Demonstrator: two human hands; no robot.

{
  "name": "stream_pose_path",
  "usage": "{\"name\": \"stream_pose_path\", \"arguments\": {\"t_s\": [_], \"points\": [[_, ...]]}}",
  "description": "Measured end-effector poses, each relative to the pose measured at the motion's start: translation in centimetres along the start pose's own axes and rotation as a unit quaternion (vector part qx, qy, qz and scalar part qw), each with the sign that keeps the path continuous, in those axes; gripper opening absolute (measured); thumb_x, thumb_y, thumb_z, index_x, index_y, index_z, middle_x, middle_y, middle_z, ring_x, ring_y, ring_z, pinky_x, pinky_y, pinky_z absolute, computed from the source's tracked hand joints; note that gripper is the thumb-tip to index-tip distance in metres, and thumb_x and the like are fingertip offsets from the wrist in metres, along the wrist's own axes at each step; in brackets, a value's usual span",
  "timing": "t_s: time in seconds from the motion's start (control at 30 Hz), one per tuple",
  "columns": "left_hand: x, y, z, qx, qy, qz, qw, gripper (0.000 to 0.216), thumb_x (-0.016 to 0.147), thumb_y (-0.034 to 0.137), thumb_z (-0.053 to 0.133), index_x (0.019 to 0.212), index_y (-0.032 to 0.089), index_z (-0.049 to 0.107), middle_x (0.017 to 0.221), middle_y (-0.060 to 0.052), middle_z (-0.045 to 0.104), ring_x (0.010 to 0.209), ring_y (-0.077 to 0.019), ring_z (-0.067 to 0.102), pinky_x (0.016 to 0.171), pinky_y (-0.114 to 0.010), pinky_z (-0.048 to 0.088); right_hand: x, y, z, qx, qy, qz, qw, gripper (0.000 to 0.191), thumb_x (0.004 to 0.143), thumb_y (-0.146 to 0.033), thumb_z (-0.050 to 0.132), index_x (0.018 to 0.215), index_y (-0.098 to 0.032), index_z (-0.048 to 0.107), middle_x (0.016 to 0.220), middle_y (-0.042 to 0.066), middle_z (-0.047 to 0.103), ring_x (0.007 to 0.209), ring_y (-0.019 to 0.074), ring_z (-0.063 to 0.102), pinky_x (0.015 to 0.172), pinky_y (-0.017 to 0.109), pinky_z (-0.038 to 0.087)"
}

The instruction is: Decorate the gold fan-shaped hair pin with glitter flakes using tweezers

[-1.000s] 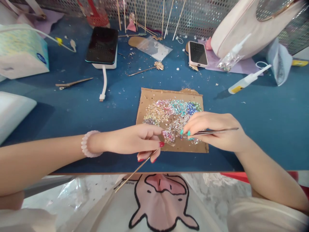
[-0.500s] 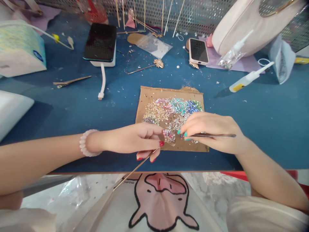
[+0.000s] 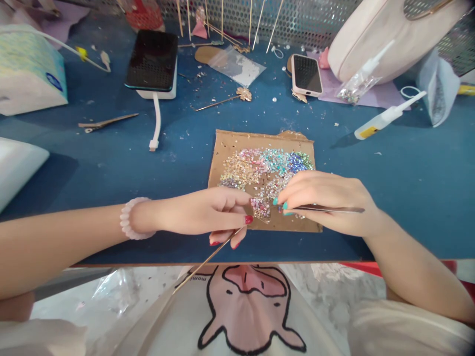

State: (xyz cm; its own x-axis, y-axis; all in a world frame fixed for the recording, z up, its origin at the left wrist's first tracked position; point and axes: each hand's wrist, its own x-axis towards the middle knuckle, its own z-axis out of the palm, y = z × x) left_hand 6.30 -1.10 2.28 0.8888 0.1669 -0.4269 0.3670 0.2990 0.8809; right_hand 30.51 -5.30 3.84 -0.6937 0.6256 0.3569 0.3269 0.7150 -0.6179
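Observation:
My left hand (image 3: 204, 210), with red nails, is closed around a gold hairpin (image 3: 208, 260). Its thin stick slants down toward my lap, and its head, crusted with pink and purple stones, pokes out past my fingertips over a piece of cardboard (image 3: 232, 141). Between the fingers of my right hand (image 3: 332, 193), green-nailed, are slim dark tweezers (image 3: 336, 209). The tweezer tips are hidden behind the fingers, just right of the hairpin's head. Small rhinestones (image 3: 241, 168) lie on the cardboard in patches of yellow, pink, turquoise, blue and clear.
Behind the cardboard lie another gold hairpin (image 3: 243, 94), a zip bag (image 3: 241, 68) and a pale phone (image 3: 307, 74). A glue bottle (image 3: 378, 123) leans at the right. On the left are a dark phone (image 3: 152, 59), a hair clip (image 3: 107, 122) and a tissue pack (image 3: 31, 74).
The view has shifted very slightly. Both hands keep nearly the same pose, with the hairpin and tweezers still in them.

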Motion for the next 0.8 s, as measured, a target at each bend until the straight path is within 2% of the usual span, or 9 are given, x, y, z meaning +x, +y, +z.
{"name": "stream_pose_path", "arguments": {"t_s": [0.37,0.57,0.8], "points": [[-0.05,0.09,0.1,-0.006,0.001,-0.005,1.0,0.009,0.092,0.01,0.039,0.089,0.015,0.047,0.064,0.004,0.061,0.041,-0.002,0.043,0.04,-0.012,0.035,-0.09,-0.04,-0.1,0.004,0.018,-0.005,1.0,0.01,0.088,-0.011,0.055,0.091,-0.019,0.061,0.086,0.003,0.068,0.088,0.0125,0.063,0.079,0.029,0.053],[0.0,0.09,0.02,-0.011,-0.005,0.0,1.0,0.011,0.092,0.011,0.04,0.099,0.014,0.049,0.064,0.004,0.061,0.041,-0.0028,0.043,0.041,-0.012,0.036,-0.09,-0.07,-0.06,0.011,0.022,-0.008,1.0,0.009,0.088,-0.011,0.056,0.09,-0.018,0.061,0.085,0.003,0.068,0.087,0.0127,0.063,0.079,0.03,0.053],[0.0,-0.17,-0.02,-0.011,-0.009,0.017,1.0,0.009,0.094,0.015,0.04,0.096,0.016,0.049,0.065,0.003,0.061,0.041,-0.0043,0.043,0.04,-0.014,0.035,0.0,-0.12,-0.08,0.008,0.012,-0.002,1.0,0.012,0.089,-0.012,0.053,0.092,-0.022,0.061,0.086,0.002,0.068,0.087,0.013,0.063,0.08,0.03,0.053]]}}
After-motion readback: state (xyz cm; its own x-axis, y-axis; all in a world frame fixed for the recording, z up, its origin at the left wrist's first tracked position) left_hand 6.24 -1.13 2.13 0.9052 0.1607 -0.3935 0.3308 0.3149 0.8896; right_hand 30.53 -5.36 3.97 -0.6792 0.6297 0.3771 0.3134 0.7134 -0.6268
